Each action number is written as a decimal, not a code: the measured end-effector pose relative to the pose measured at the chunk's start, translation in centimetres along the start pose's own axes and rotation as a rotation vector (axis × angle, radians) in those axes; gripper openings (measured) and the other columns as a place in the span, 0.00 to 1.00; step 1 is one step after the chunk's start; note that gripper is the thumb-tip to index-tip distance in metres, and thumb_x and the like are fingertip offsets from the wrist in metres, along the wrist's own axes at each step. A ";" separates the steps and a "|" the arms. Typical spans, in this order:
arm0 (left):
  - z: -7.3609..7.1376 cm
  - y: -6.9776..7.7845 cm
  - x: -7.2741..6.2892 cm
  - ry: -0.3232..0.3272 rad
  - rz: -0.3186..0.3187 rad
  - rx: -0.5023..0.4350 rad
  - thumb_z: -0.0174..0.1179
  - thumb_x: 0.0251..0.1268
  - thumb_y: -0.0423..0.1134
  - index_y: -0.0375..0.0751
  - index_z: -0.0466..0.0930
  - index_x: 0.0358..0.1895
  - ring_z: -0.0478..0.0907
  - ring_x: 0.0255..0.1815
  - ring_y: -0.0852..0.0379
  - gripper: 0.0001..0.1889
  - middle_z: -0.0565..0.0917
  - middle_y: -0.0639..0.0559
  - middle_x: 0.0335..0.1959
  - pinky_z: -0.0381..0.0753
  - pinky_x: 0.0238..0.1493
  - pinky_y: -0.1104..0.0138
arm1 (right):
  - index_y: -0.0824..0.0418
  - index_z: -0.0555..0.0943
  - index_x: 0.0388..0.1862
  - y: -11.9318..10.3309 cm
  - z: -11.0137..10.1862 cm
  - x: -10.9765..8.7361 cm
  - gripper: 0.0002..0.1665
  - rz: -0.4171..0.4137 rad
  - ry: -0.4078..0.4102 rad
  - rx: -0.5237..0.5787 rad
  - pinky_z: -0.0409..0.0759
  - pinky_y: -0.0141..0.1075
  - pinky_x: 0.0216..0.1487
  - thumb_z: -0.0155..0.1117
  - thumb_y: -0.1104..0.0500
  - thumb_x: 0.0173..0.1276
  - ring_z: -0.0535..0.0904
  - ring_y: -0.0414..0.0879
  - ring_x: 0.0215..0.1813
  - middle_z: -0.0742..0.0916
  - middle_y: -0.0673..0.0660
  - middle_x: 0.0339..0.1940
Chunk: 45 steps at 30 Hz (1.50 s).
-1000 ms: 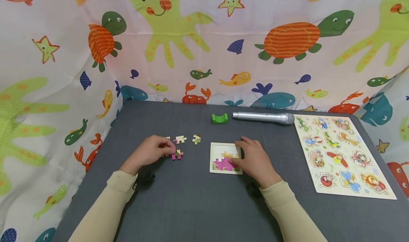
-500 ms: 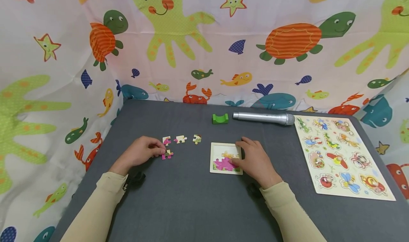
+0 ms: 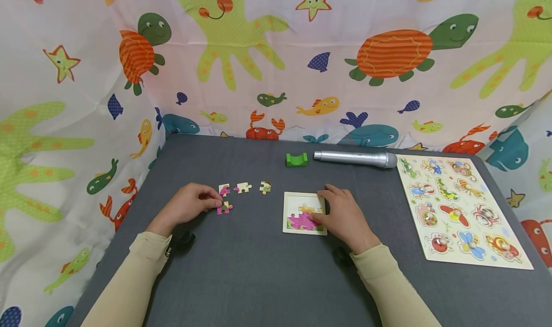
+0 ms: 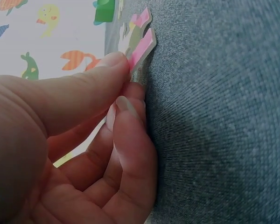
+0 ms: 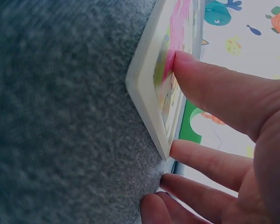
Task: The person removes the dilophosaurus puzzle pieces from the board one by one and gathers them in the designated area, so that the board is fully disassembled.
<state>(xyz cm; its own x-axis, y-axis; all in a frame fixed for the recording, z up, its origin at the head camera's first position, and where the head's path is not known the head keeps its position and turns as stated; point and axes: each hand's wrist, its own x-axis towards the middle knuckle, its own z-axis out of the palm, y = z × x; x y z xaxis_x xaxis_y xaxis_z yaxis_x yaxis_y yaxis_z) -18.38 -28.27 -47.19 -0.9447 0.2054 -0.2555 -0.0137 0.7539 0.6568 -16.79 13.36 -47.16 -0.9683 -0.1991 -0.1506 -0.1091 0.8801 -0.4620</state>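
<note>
My left hand [image 3: 189,204] pinches a small pink-and-green jigsaw piece [image 3: 224,208] between thumb and fingertips, low over the table. In the left wrist view, pink knobs of that piece [image 4: 143,49] stick out past the thumb. Just beyond lie three loose jigsaw pieces: one pink and cream [image 3: 224,189], one mostly cream [image 3: 243,187] and one multicoloured [image 3: 265,188]. My right hand [image 3: 345,216] rests at the right side of a square puzzle tray [image 3: 285,214]. Its thumb presses on the pink fitted pieces [image 5: 177,23], while the index fingertip touches the tray's edge.
A green curved block [image 3: 296,160] and a silver microphone [image 3: 353,158] lie toward the back of the grey table [image 3: 258,274]. On the right is a large board with insect pictures [image 3: 463,207]. A sea-animal curtain [image 3: 276,44] hangs behind and beside the table.
My left hand has drawn back to the left with the pinched jigsaw piece, uncovering the pink-and-cream piece behind it. The right hand and puzzle tray stay put.
</note>
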 end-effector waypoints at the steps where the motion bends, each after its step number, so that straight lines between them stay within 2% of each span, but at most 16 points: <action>1: 0.0 0.0 0.0 0.003 0.001 0.000 0.72 0.74 0.46 0.53 0.93 0.45 0.78 0.42 0.51 0.05 0.89 0.53 0.38 0.77 0.44 0.61 | 0.61 0.80 0.74 0.0 0.0 0.0 0.41 0.000 0.001 -0.001 0.71 0.66 0.77 0.79 0.45 0.67 0.66 0.68 0.82 0.72 0.68 0.84; 5: 0.1 0.4 -0.1 0.030 0.007 0.020 0.73 0.73 0.46 0.54 0.93 0.43 0.78 0.41 0.52 0.04 0.89 0.54 0.37 0.77 0.44 0.60 | 0.61 0.80 0.74 0.0 0.0 0.0 0.41 -0.004 0.003 0.001 0.71 0.66 0.77 0.79 0.45 0.67 0.67 0.68 0.82 0.72 0.68 0.84; 8: 0.5 1.7 0.0 0.047 0.027 0.034 0.73 0.72 0.46 0.53 0.93 0.43 0.79 0.40 0.52 0.04 0.89 0.54 0.36 0.78 0.43 0.60 | 0.61 0.80 0.74 0.1 0.0 0.1 0.41 -0.003 0.002 0.000 0.71 0.65 0.78 0.79 0.45 0.67 0.66 0.68 0.82 0.72 0.68 0.84; 12: 2.1 5.2 0.9 0.039 0.106 0.021 0.74 0.71 0.45 0.54 0.93 0.44 0.80 0.38 0.54 0.04 0.89 0.56 0.37 0.80 0.43 0.61 | 0.61 0.80 0.74 0.1 0.0 0.2 0.41 0.000 0.003 -0.002 0.71 0.66 0.78 0.79 0.44 0.67 0.66 0.68 0.82 0.72 0.68 0.84; 17: 5.5 10.3 2.8 -0.029 0.233 0.017 0.74 0.71 0.44 0.52 0.94 0.45 0.81 0.38 0.58 0.05 0.89 0.60 0.36 0.82 0.45 0.62 | 0.60 0.80 0.75 0.2 0.1 0.2 0.42 0.006 0.002 -0.003 0.71 0.66 0.78 0.80 0.44 0.67 0.66 0.67 0.82 0.72 0.67 0.84; 20: 7.5 12.8 4.0 -0.089 0.281 0.021 0.73 0.72 0.43 0.49 0.94 0.46 0.81 0.38 0.58 0.06 0.90 0.59 0.37 0.82 0.45 0.63 | 0.60 0.80 0.74 0.1 0.2 0.3 0.42 0.006 0.005 -0.002 0.71 0.65 0.77 0.80 0.43 0.66 0.66 0.67 0.82 0.72 0.67 0.84; 24: 9.7 14.9 5.2 -0.134 0.290 0.045 0.72 0.73 0.41 0.46 0.93 0.46 0.81 0.37 0.59 0.06 0.90 0.57 0.36 0.81 0.42 0.65 | 0.61 0.81 0.73 0.0 0.2 0.2 0.42 -0.009 0.013 0.000 0.72 0.65 0.77 0.80 0.43 0.66 0.67 0.68 0.81 0.73 0.68 0.83; 28: 11.1 15.9 5.9 -0.132 0.259 0.078 0.72 0.72 0.41 0.44 0.93 0.45 0.81 0.34 0.60 0.06 0.89 0.55 0.35 0.80 0.38 0.67 | 0.63 0.81 0.73 0.1 0.1 0.2 0.41 -0.048 0.020 -0.004 0.73 0.65 0.76 0.80 0.45 0.67 0.69 0.69 0.80 0.74 0.69 0.82; 33: 11.9 16.2 6.2 -0.118 0.221 0.091 0.74 0.70 0.43 0.45 0.93 0.47 0.80 0.33 0.59 0.08 0.87 0.56 0.34 0.78 0.36 0.67 | 0.65 0.81 0.72 0.4 -0.1 0.2 0.37 -0.099 0.026 -0.019 0.73 0.64 0.76 0.78 0.49 0.70 0.70 0.70 0.79 0.74 0.70 0.81; 40: 12.6 16.4 6.0 -0.123 0.257 0.134 0.78 0.66 0.46 0.45 0.91 0.50 0.77 0.35 0.58 0.14 0.83 0.55 0.33 0.76 0.38 0.66 | 0.65 0.80 0.73 0.9 -0.3 -0.1 0.35 -0.114 0.018 -0.014 0.74 0.65 0.75 0.76 0.53 0.71 0.70 0.70 0.79 0.74 0.71 0.81; 45: 12.8 16.3 5.8 -0.118 0.259 0.140 0.79 0.64 0.47 0.45 0.91 0.50 0.77 0.37 0.58 0.16 0.83 0.55 0.35 0.77 0.40 0.66 | 0.64 0.80 0.73 0.9 -0.3 -0.1 0.35 -0.108 0.010 -0.011 0.74 0.65 0.74 0.76 0.53 0.71 0.70 0.70 0.79 0.74 0.71 0.81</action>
<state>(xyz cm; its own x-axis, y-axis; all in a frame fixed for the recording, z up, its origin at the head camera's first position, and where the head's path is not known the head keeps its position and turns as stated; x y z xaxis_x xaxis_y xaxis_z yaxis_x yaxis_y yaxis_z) -19.93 -6.80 -47.00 -0.8663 0.4665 -0.1789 0.2749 0.7441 0.6089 -16.84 14.31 -47.27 -0.9531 -0.2885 -0.0916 -0.2152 0.8585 -0.4655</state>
